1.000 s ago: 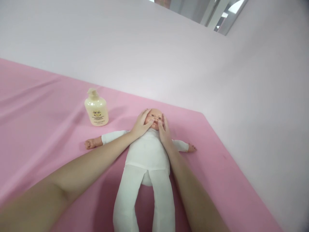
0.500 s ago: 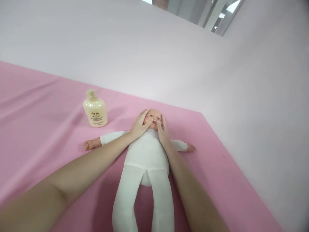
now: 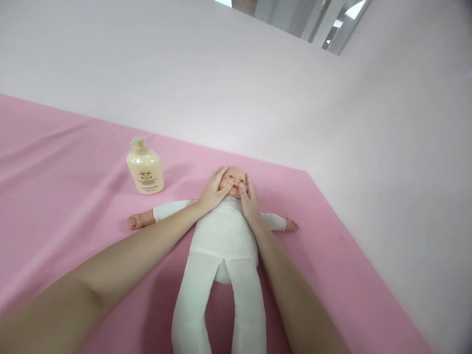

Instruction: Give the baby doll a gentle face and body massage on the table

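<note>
A baby doll (image 3: 225,231) with a white cloth body lies on its back, its head away from me and its arms spread to the sides. My left hand (image 3: 216,191) cups the left side of its head, thumb resting on the cheek near the mouth. On the opposite side, my right hand (image 3: 249,196) holds the head in the same way, its thumb beside the mouth. The head sits between both palms; the outer fingers are partly hidden behind it.
A pale yellow pump bottle (image 3: 146,169) stands upright left of the doll's head. Under everything lies a pink sheet (image 3: 332,265) with wrinkles at the left. White surfaces (image 3: 258,98) border its far and right edges.
</note>
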`<state>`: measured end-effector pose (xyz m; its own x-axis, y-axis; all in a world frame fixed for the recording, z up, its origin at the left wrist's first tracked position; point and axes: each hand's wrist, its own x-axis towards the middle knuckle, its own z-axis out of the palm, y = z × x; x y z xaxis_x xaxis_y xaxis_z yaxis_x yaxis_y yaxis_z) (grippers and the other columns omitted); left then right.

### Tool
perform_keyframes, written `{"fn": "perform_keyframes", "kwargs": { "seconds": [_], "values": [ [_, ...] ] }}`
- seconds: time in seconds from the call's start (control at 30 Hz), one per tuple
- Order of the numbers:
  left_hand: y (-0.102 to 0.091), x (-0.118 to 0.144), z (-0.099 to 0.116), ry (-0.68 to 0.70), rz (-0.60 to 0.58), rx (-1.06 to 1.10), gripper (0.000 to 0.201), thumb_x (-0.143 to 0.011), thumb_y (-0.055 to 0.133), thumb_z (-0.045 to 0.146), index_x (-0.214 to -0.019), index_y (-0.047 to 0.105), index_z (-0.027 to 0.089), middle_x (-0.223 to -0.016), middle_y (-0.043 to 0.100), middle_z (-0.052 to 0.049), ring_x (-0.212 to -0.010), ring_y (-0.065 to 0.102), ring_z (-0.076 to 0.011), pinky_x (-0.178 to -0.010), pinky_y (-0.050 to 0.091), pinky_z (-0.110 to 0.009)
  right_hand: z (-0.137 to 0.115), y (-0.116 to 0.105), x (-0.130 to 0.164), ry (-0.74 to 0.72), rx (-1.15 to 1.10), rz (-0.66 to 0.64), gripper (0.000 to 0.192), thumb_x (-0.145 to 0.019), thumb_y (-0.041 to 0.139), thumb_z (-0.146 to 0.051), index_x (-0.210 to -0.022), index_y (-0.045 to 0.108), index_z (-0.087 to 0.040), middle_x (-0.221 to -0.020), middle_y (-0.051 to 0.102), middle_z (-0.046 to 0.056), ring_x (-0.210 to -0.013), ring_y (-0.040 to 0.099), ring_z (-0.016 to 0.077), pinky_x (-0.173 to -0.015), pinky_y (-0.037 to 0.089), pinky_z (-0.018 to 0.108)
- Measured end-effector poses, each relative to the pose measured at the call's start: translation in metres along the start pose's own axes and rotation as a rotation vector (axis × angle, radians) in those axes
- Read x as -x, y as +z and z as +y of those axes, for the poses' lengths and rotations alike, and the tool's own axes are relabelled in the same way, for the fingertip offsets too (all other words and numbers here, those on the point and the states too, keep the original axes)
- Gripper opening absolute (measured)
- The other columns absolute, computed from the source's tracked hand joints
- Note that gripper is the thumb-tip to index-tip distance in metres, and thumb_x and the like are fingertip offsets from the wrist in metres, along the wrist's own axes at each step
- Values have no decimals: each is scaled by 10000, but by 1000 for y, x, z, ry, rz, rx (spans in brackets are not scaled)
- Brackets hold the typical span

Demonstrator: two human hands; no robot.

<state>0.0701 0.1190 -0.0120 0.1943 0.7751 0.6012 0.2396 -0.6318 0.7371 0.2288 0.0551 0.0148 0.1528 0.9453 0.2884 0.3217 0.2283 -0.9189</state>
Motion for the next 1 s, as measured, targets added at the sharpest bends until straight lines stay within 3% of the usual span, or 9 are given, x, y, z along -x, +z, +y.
{"fn": "perform_keyframes", "kwargs": {
  "seconds": [1.0],
  "values": [
    [-3,0,7,-17,-13,-5,627,-977,540,506,-1530,424,236,-1608,429,-136,-1527,374,-279,-1293,264,-499,1,1,-1,8,-14,5,832,-943,487,-685,-1628,289,-254,-1711,299,40,-1589,287,204,-1329,208,424]
  ]
}}
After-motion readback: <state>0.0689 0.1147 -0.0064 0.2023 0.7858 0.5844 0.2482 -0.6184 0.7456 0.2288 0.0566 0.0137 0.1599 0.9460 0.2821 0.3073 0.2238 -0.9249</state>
